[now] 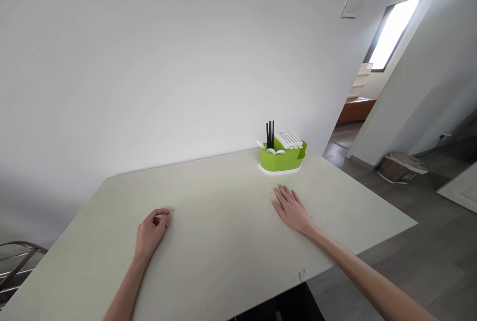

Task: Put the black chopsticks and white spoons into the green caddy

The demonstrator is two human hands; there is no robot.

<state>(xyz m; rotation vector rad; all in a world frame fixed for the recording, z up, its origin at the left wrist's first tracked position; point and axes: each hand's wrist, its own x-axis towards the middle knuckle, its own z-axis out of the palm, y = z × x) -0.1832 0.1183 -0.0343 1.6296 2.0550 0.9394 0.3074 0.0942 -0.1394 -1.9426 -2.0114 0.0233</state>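
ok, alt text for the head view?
Two bare hands rest on a pale table: the left hand loosely curled, the right hand flat, palm down. Beyond the right hand, near the white wall, stands a green caddy holding black chopsticks and white utensils.

Plain white wall (pixel 149 62), grey wooden floor (pixel 428 261), bright window (pixel 395 28) beyond the doorway (pixel 350 112)

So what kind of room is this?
Probably a dining spot in a home: a plain table against a white wall, a green cutlery holder with black chopsticks, and a doorway to another room.
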